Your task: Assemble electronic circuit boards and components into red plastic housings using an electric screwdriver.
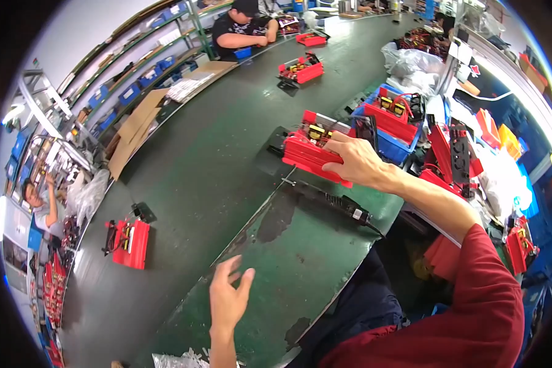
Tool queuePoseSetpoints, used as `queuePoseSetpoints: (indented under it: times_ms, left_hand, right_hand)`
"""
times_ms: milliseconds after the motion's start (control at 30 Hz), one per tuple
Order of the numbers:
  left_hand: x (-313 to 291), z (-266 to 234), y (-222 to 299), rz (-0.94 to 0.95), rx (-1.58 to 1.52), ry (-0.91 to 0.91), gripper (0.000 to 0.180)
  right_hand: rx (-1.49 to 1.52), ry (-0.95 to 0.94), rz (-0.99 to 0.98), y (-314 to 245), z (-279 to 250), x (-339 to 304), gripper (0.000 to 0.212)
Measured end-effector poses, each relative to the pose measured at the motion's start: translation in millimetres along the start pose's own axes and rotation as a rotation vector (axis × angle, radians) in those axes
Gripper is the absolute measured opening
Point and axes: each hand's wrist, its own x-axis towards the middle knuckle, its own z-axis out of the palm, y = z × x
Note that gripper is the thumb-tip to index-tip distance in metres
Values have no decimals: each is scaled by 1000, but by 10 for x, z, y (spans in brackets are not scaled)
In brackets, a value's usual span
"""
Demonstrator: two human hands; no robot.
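My right hand (355,161) grips the right end of an open red metal casing (309,156), with the thumb on its near wall and the fingers over the top. Yellow-topped electronic parts show inside it, and a black end panel sticks out at its left. Just in front of the casing lies a black electric screwdriver (343,205), its bit toward the left and its cord running off the near edge. Over the green work surface (288,264) hovers my left hand (230,294), fingers apart and holding nothing.
A similar red casing (130,244) sits at left on the dark belt (196,165), another (301,70) farther up. To the right, a blue bin (395,147) holds more casings. A clear plastic bag (181,359) lies at the near edge. A co-worker (242,30) sits across the belt.
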Motion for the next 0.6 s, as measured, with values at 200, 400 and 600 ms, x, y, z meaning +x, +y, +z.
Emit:
queuePoseSetpoints:
  times_ms: [200, 400, 600]
  left_hand:
    - [-466, 466, 194, -126, -551, 185, 60]
    - [-1052, 668, -41, 179, 178, 807, 77]
    - [-544, 87, -16, 111, 443, 590, 52]
  right_hand:
    - [186, 65, -485, -1012, -107, -49, 32]
    - [329, -66, -785, -1405, 420, -506, 30]
    - [241, -191, -983, -1442, 892, -708, 20]
